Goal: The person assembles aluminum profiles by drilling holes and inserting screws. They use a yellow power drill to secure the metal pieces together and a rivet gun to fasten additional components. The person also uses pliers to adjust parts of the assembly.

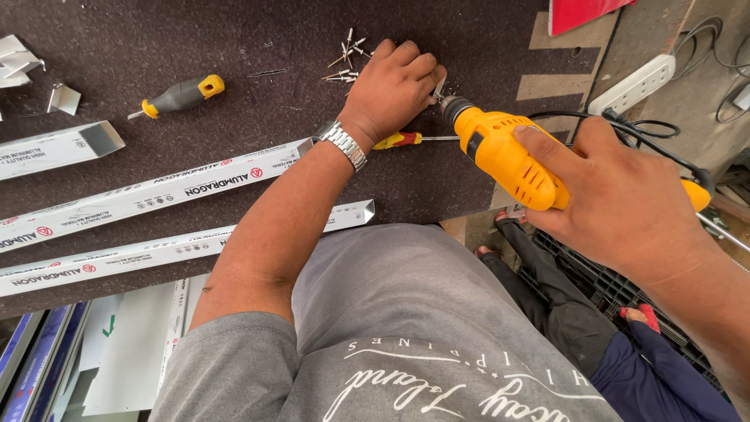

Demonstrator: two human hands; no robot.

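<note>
Figure: head view, worked from afar. I am looking down on the dark brown board worktop (234,47), which is carrying everything here. Lying across it on the left are the long white-wrapped aluminium box sections (148,191), side by side, their cut ends pointing toward my hands. My right hand (625,207) is wrapping its grip tight around the yellow electric drill (508,160), whose chuck is pointing at a spot just beside my left fingers. My left hand (394,90) is pressing flat on the worktop, its grip closed down over a small part that I cannot make out; a silver watch is sitting on that wrist. Partly under that wrist is lying a red-and-yellow-handled screwdriver (402,140); a grey-and-yellow-handled screwdriver (181,95) is resting well apart to the left. Near the left fingertips is a scatter of small silver rivets (345,62).

Risk, as I am judging it: the bit is standing very near the left fingers, so a skid off the metal could be catching them; the black cord (648,129) trailing near the white power strip (633,84) could be snagging.
</note>
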